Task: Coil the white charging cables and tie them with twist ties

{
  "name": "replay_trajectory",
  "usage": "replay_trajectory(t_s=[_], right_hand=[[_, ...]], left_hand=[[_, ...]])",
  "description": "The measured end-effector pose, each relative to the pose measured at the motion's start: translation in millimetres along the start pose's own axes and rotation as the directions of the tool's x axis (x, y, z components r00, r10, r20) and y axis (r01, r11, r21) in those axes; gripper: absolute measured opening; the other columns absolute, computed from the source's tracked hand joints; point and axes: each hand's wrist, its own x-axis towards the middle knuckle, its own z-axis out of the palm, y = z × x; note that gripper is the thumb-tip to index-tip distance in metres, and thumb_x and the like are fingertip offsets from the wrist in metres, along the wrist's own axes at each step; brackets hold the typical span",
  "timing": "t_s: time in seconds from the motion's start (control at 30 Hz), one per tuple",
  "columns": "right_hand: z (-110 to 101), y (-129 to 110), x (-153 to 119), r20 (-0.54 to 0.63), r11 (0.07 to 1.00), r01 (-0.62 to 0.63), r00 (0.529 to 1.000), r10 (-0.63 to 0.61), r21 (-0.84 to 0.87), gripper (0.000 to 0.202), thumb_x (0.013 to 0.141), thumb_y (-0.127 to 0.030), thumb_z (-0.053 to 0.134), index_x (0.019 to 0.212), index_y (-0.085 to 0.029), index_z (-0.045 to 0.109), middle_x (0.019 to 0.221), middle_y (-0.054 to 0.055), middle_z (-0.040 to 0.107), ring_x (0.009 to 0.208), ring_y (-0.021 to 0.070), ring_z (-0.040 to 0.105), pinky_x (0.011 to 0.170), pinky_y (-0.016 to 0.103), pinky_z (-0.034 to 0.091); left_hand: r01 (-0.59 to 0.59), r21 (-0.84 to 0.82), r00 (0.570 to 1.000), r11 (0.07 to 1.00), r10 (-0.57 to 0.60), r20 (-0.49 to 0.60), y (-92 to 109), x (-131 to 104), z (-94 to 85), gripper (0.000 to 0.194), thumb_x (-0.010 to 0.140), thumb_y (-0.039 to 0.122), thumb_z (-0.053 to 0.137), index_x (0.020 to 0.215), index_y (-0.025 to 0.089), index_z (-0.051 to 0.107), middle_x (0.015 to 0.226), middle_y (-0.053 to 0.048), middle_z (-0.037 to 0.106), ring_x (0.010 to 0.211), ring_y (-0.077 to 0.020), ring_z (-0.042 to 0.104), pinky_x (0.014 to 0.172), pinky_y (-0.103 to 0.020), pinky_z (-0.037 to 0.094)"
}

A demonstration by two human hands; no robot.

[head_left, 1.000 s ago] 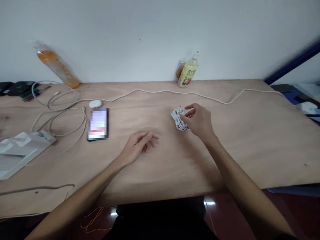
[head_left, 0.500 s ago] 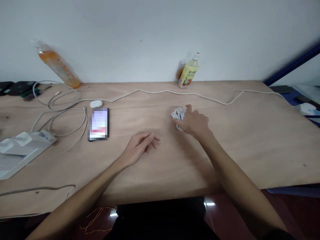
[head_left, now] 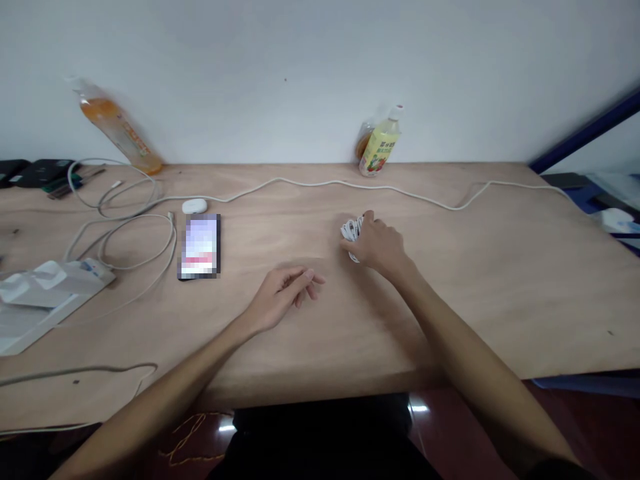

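A small bundled white cable lies on the wooden table, right of the middle. My right hand is closed around its right side, thumb at the near edge and fingers at the far edge. Part of the bundle is hidden under the palm. To the left and nearer to me, my left hand rests on its side at the tabletop. Its fingers are loosely curved and apart, with nothing in them.
A phone and a white earbud case lie on the left. Beyond them an orange drink bottle leans against the wall; a yellow-labelled bottle stands behind my right hand. A long white cable crosses the back; a power strip sits left.
My right hand's fingers have closed in on the cable bundle from the right. My left hand looks almost unchanged, and the view has shifted slightly.
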Motion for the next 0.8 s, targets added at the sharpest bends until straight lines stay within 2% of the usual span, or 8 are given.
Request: replay_trajectory(t_s=[0.13, 0.23, 0.33, 0.43, 0.57, 0.73, 0.8], right_hand=[[1, -13, -6, -0.018, 0.998, 0.046, 0.999, -0.045, 0.040, 0.057, 0.100, -0.041, 0.064, 0.142, -0.007, 0.048, 0.137, 0.032, 0.070, 0.127, 0.0418, 0.072, 0.101, 0.046, 0.055], [0, -28, -10, -0.035, 0.993, 0.101, 0.994, -0.100, 0.058, 0.057, 0.100, -0.038, 0.064, 0.144, -0.006, 0.046, 0.134, 0.031, 0.071, 0.126, 0.0419, 0.072, 0.100, 0.046, 0.056], [2, -45, -12, -0.055, 0.981, 0.178, 0.983, -0.175, 0.070, 0.057, 0.100, -0.035, 0.063, 0.145, -0.006, 0.046, 0.138, 0.033, 0.068, 0.126, 0.0409, 0.072, 0.100, 0.045, 0.055], [6, -57, -12, -0.047, 0.977, 0.198, 0.980, -0.194, 0.083, 0.054, 0.100, -0.034, 0.063, 0.144, -0.007, 0.048, 0.136, 0.033, 0.069, 0.125, 0.0401, 0.072, 0.099, 0.043, 0.055], [14, -63, -13, -0.019, 0.978, 0.193, 0.981, -0.192, 0.075, 0.060, 0.099, -0.033, 0.064, 0.149, -0.005, 0.044, 0.138, 0.034, 0.069, 0.127, 0.0404, 0.072, 0.099, 0.043, 0.056], [20, -76, -16, -0.031, 0.965, 0.213, 0.977, -0.211, 0.154, 0.056, 0.100, -0.031, 0.063, 0.147, -0.006, 0.046, 0.133, 0.031, 0.073, 0.124, 0.0396, 0.074, 0.098, 0.044, 0.057], [21, -87, -18, -0.044, 0.958, 0.219, 0.976, -0.215, 0.184, 0.059, 0.099, -0.029, 0.064, 0.150, -0.006, 0.043, 0.133, 0.031, 0.073, 0.124, 0.0392, 0.074, 0.098, 0.043, 0.057]], left_hand=[[0.012, -0.015, 0.995, 1.000, -0.011, 0.101, 7, -3, -0.7, 0.037, 0.101, 0.048, 0.063, 0.095, 0.016, 0.081, 0.076, -0.003, 0.072, 0.059, -0.0108, 0.051, 0.054, -0.024, 0.039], [0.054, -0.031, 0.975, 0.998, -0.046, 0.217, 14, -6, -1.2, 0.035, 0.099, 0.048, 0.066, 0.087, 0.017, 0.078, 0.074, -0.002, 0.070, 0.056, -0.0098, 0.048, 0.051, -0.023, 0.037], [0.088, -0.027, 0.956, 0.996, -0.076, 0.282, 17, -9, -1.1, 0.034, 0.099, 0.048, 0.067, 0.084, 0.018, 0.077, 0.070, -0.001, 0.068, 0.055, -0.0103, 0.048, 0.048, -0.023, 0.034], [0.088, -0.011, 0.955, 0.996, -0.081, 0.284, 17, -10, -1.2, 0.034, 0.099, 0.048, 0.067, 0.084, 0.019, 0.077, 0.072, -0.002, 0.069, 0.056, -0.0111, 0.049, 0.049, -0.023, 0.035], [0.065, -0.006, 0.964, 0.998, -0.062, 0.259, 19, -9, -3.4, 0.034, 0.099, 0.048, 0.065, 0.082, 0.020, 0.074, 0.073, -0.001, 0.068, 0.057, -0.0113, 0.050, 0.051, -0.024, 0.037], [0.041, -0.016, 0.962, 0.999, -0.035, 0.272, 24, -9, -3.1, 0.037, 0.097, 0.045, 0.065, 0.070, 0.020, 0.070, 0.061, 0.002, 0.061, 0.051, -0.0098, 0.043, 0.051, -0.025, 0.032], [0.009, -0.036, 0.983, 0.999, -0.003, 0.183, 23, -10, -1.8, 0.041, 0.095, 0.047, 0.066, 0.064, 0.020, 0.069, 0.055, 0.001, 0.059, 0.047, -0.0098, 0.041, 0.048, -0.026, 0.029]])
